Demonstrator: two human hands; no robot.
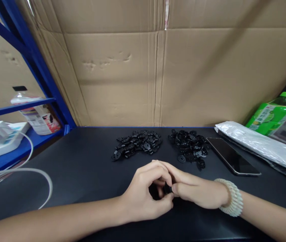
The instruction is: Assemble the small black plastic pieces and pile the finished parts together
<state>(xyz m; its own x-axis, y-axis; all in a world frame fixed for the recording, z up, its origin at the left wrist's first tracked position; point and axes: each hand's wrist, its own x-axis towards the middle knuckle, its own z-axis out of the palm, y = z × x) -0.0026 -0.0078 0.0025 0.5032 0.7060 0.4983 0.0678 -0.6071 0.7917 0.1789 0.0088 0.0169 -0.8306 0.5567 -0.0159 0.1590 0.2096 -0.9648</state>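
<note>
My left hand is curled, its thumb and index finger closing on a small black part. Against it, my right hand has its thumb and fingers pressed to the same part from the right. Most of the part is hidden by the fingers, so its exact shape cannot be made out. Beyond my hands lie two piles: black pieces with round perforated ends on the left, and thin black perforated discs on the right. A pale coiled band circles my right wrist.
A phone lies right of the discs, beside a silvery plastic package. A green-labelled bottle is at the far right. On the left, a blue shelf frame holds a power strip and bottle; a white cable loops onto the table.
</note>
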